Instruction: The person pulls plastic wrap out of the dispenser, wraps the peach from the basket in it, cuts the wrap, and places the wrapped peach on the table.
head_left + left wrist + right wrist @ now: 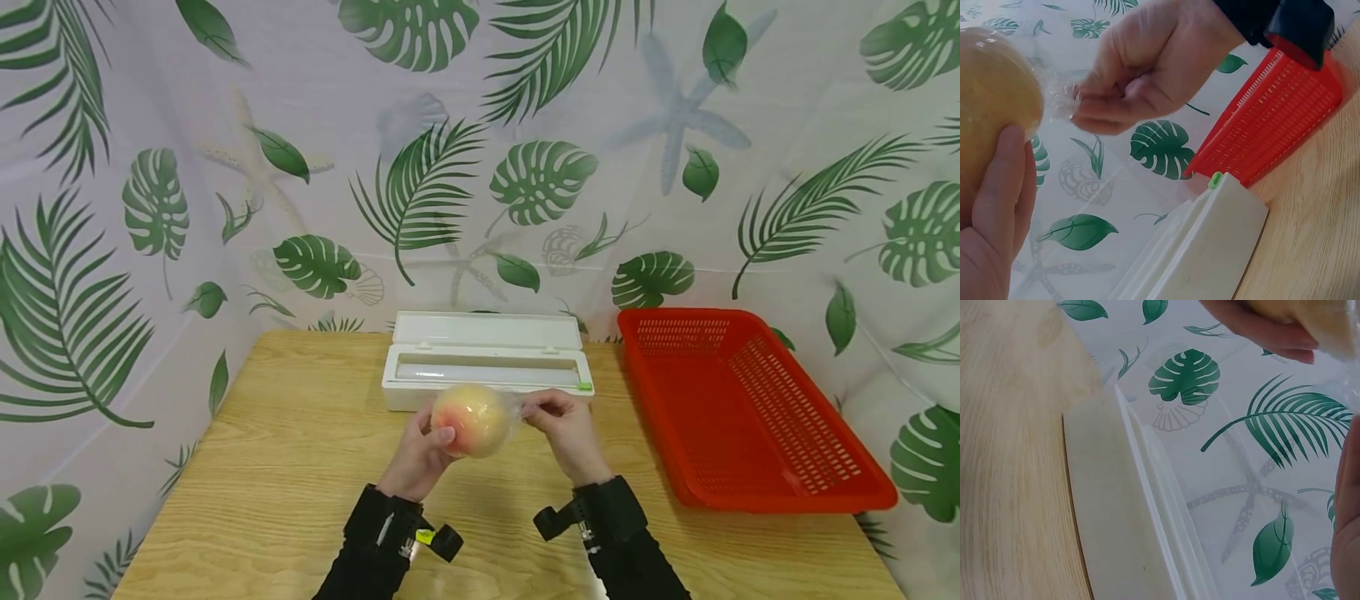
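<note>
A round yellow and pink peach (471, 420) in clear plastic wrap is held up in front of the white box. My left hand (420, 454) grips it from the left, the thumb across its front. On the other side my right hand (564, 429) pinches the gathered end of the plastic wrap (1060, 97), drawn out from the fruit. In the left wrist view the peach (997, 94) is cut off by the frame's edge. Behind the hands stands the white cling film box (487, 358), its lid raised and a roll inside.
A red plastic basket (750, 408) with slotted walls stands on the right of the wooden table (300, 483). A leaf-patterned cloth (450, 167) hangs right behind the table. A small green piece (585, 386) sits at the box's right front corner.
</note>
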Motion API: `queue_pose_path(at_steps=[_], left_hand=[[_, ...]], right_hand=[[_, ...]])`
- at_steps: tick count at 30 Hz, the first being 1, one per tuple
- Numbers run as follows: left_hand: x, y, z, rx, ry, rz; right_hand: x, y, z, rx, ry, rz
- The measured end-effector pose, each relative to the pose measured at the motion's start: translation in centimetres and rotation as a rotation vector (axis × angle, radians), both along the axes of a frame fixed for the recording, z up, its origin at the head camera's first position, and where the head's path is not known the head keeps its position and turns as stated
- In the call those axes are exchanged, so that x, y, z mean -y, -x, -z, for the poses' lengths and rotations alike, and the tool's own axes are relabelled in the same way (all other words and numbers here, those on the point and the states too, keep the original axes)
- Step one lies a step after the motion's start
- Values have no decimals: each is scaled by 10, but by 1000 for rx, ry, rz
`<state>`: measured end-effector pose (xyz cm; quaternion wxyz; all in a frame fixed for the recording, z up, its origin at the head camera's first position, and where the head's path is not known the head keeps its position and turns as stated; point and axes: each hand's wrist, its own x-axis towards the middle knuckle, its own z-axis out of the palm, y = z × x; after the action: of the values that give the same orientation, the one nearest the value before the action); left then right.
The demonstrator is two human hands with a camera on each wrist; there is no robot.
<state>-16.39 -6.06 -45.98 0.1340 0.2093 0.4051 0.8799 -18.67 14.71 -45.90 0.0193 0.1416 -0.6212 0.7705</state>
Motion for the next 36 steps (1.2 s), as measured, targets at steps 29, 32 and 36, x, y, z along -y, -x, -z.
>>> queue_pose_path(at_steps=[29,32,36], left_hand=[[-2,-1,-13,5,9,19],[-3,-2,-14,13,45,1],[-3,-1,-15,18,105,-69]], right_hand=[[33,-10,-25,97,-197,144],[32,-12,-26,76,-237,105],[28,-16,-27,32,-164,-45]])
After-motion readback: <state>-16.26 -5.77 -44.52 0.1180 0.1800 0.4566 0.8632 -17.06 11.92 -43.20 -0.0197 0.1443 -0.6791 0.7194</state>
